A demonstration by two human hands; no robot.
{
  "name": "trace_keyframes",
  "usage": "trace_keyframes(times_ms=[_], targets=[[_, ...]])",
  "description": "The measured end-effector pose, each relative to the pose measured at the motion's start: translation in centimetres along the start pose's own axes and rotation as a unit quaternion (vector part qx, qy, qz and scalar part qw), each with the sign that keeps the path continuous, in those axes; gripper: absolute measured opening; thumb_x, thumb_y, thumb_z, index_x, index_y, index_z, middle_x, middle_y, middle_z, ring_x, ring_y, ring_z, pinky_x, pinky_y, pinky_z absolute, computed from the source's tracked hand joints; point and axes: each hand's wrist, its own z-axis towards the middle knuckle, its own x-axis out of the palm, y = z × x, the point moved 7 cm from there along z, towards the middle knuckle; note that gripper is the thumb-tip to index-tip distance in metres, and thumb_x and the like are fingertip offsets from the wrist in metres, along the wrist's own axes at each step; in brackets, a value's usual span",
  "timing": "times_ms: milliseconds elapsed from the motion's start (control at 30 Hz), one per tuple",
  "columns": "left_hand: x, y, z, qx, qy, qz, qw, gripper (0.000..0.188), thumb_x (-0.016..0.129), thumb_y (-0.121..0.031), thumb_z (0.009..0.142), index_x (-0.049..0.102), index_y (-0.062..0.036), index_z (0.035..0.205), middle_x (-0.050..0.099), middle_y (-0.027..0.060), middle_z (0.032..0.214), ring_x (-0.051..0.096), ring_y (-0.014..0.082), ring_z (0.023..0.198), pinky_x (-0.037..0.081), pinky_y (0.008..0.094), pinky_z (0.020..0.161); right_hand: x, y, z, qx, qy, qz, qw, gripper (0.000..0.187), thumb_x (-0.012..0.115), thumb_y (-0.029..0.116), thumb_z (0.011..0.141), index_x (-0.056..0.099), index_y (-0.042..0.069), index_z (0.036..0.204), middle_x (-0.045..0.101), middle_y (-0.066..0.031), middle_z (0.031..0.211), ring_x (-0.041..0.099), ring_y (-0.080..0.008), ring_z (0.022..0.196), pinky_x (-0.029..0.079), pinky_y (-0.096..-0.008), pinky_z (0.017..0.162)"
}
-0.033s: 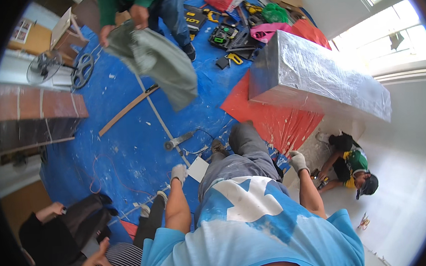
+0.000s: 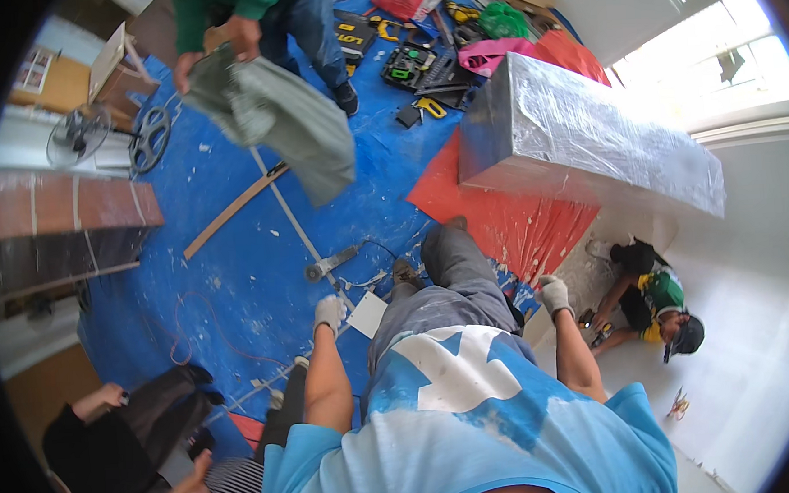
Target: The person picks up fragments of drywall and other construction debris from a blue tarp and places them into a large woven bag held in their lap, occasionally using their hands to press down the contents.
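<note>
My left hand (image 2: 330, 314), in a pale work glove, hangs beside my left thigh. A white square plate (image 2: 367, 316) lies just right of it, with a strip of blue between them. How that hand's fingers lie is too small to tell. My right hand (image 2: 554, 294), also gloved, hangs by my right side above the edge of the red sheet, its fingers loosely bent, the thumb apart, and nothing visible in it. Ahead of my left hand, a grey angle grinder (image 2: 331, 264) with a dark cord rests on the blue floor sheet (image 2: 234, 283).
A co-worker ahead holds a grey-green cloth (image 2: 283, 118). A wooden strip (image 2: 234, 211) lies nearby. At right stand a plastic-wrapped box (image 2: 577, 127) on a red sheet (image 2: 520, 225) and a crouching person (image 2: 660, 298). Tools (image 2: 420, 69) lie far ahead. Other people are at lower left.
The co-worker's hands and the cloth have shifted slightly left. My hands have risen a little in the picture; the grinder and plate have barely moved.
</note>
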Motion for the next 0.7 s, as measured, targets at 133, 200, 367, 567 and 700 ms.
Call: trace_keyframes(times_ms=[133, 200, 367, 567, 700], targets=[[14.4, -14.2, -3.4, 0.097, -0.073, 0.130, 0.984, 0.017, 0.062, -0.015, 0.097, 0.071, -0.0020, 0.104, 0.061, 0.0083, 0.064, 0.054, 0.0155, 0.046, 0.045, 0.0306, 0.041, -5.7, -1.3, -0.9, 0.404, -0.143, 0.387, 0.817, 0.028, 0.068, 0.033, 0.095, 0.071, 0.006, 0.088, 0.065, -0.0070, 0.065, 0.060, -0.0159, 0.048, 0.047, -0.0335, 0.043], [18.9, -21.7, -3.5, 0.087, -0.052, 0.228, 0.968, 0.042, 0.067, -0.038, 0.101, 0.069, 0.0026, 0.109, 0.061, 0.0101, 0.063, 0.051, 0.0160, 0.043, 0.045, 0.0331, 0.040, -9.8, 3.4, 4.6, 0.381, -0.185, 0.358, 0.832, 0.039, 0.067, 0.042, 0.098, 0.070, 0.005, 0.087, 0.063, -0.0045, 0.062, 0.059, -0.0156, 0.047, 0.046, -0.0328, 0.043], [48.6, -30.4, -9.7, -0.021, 0.510, -0.002, 0.860, 0.107, 0.022, -0.082, 0.096, 0.019, 0.0019, 0.161, 0.025, 0.0250, 0.167, 0.025, 0.0401, 0.155, 0.025, 0.0543, 0.125, -20.5, 9.1, 13.8, 0.177, -0.361, 0.542, 0.738, 0.052, 0.051, 0.043, 0.109, 0.070, -0.002, 0.124, 0.074, -0.0153, 0.115, 0.070, -0.0199, 0.109, 0.053, -0.0355, 0.099], [70.6, -31.2, -18.1, -0.114, 0.545, -0.038, 0.830, 0.105, 0.021, -0.080, 0.097, 0.015, 0.0025, 0.162, 0.023, 0.0261, 0.167, 0.021, 0.0430, 0.155, 0.022, 0.0561, 0.126, -31.8, 18.0, 16.8, 0.084, -0.469, 0.438, 0.762, 0.045, 0.049, 0.027, 0.111, 0.060, -0.006, 0.139, 0.064, -0.0167, 0.138, 0.057, -0.0223, 0.133, 0.040, -0.0346, 0.116], [77.6, -29.0, -17.5, -0.095, 0.521, 0.019, 0.848, 0.103, 0.018, -0.079, 0.099, 0.012, 0.0022, 0.162, 0.018, 0.0256, 0.168, 0.021, 0.0435, 0.155, 0.020, 0.0569, 0.126, -31.6, 16.7, 18.2, 0.119, -0.539, 0.326, 0.768, 0.045, 0.056, 0.026, 0.108, 0.059, -0.006, 0.140, 0.064, -0.0197, 0.139, 0.054, -0.0253, 0.138, 0.037, -0.0339, 0.119]])
